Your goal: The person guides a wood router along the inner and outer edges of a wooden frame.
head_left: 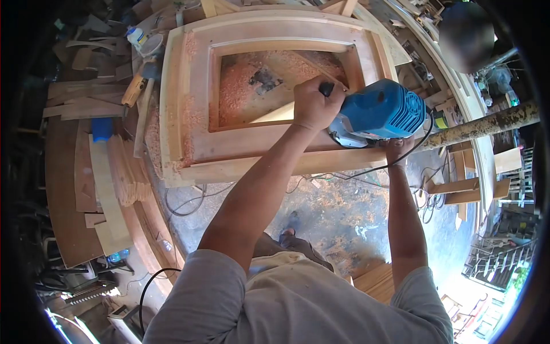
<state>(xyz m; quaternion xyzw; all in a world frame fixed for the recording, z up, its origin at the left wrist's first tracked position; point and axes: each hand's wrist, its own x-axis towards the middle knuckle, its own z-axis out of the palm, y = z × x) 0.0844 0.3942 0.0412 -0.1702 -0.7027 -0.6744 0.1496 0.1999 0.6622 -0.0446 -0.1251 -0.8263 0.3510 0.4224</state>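
A blue electric router (378, 109) with a slotted motor cap rests on the near right part of a large wooden frame (263, 163). My left hand (316, 103) is closed around the black knob (326, 88) on its left side. My right hand (399, 147) is at the router's near right side, gripping it; the tool body hides most of those fingers. A black power cord (421, 143) loops from the motor past my right wrist. The router's bit is out of sight. Pinkish shavings (188, 114) lie along the frame's left side and inside its opening.
A yellow-handled tool (134, 89), a white bottle (136, 37) and a small tub (152, 45) are left of the frame. Stacked boards (86, 183) fill the left. Cords (189, 209) trail across the floor. A rusty pole (487, 126) juts in from the right.
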